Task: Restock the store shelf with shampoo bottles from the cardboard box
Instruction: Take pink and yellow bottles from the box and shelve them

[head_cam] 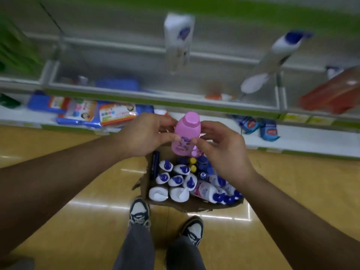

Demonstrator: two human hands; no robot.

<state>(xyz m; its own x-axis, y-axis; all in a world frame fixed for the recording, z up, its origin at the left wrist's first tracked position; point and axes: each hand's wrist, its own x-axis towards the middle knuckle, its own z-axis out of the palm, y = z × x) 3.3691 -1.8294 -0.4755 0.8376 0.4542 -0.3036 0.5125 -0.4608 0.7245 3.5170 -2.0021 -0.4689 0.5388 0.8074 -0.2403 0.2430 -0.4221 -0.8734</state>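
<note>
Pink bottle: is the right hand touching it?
Touching. The head view shows the right hand pinching the pink bottle with thumb and fingertips on its side, opposite the left hand.

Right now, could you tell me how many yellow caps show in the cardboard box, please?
2: one yellow cap below the held pink bottle, the other just nearer the camera; others may be hidden.

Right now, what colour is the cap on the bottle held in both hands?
Pink, matching the bottle; the head view shows the cap clearly.

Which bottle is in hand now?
The small pink plastic bottle, held by left hand and right hand above the cardboard box; white blue-capped bottles sit inside.
</note>
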